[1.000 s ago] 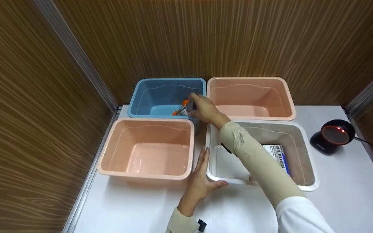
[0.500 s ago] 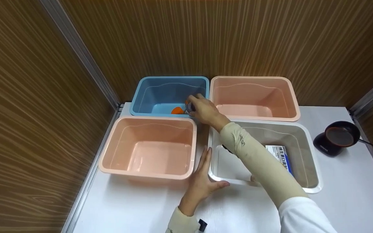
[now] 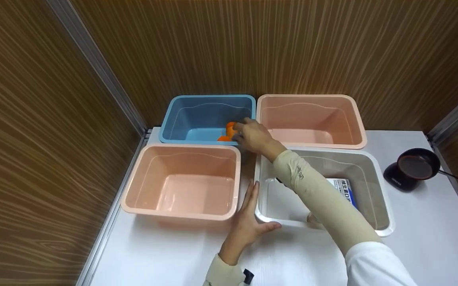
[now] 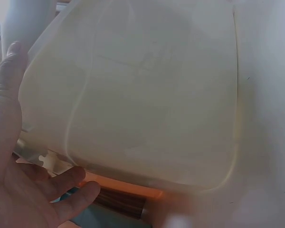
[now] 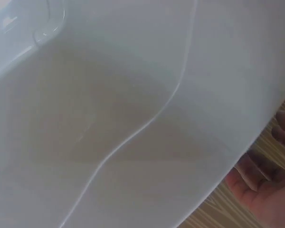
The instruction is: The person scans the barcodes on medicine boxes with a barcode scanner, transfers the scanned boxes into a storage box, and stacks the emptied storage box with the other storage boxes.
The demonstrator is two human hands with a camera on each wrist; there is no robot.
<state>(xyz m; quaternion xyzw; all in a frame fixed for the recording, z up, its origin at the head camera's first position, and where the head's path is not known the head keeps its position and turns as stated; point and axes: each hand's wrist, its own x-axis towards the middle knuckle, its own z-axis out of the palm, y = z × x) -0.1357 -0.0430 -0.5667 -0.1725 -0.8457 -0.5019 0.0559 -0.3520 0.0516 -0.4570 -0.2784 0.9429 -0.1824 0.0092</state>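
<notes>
My right hand (image 3: 255,135) is over the front right corner of the blue bin (image 3: 203,142), fingers loosely bent. Two orange pieces (image 3: 231,129) lie in that bin just left of the fingertips; their kind is unclear and the hand partly hides them. In the right wrist view the fingers (image 5: 256,175) show nothing between them, beyond the pale bin wall. My left hand (image 3: 245,226) rests at the near left corner of the white bin (image 3: 378,190). Its fingers lie along the bin's side, thumb spread along the front. Inside sits a printed white and blue box (image 3: 342,188), partly behind the right sleeve.
A pink bin (image 3: 181,216) stands at front left, another pink bin (image 3: 312,145) at back right. A black round device (image 3: 414,167) with a cable stands right of the white bin. Wood-grain panels (image 3: 229,47) enclose the table. A small tan item (image 3: 311,218) shows beside the sleeve.
A dark grey item in the right hand's grip has gone from sight, and the fingers have loosened. The orange pieces shifted slightly. The left hand stays put.
</notes>
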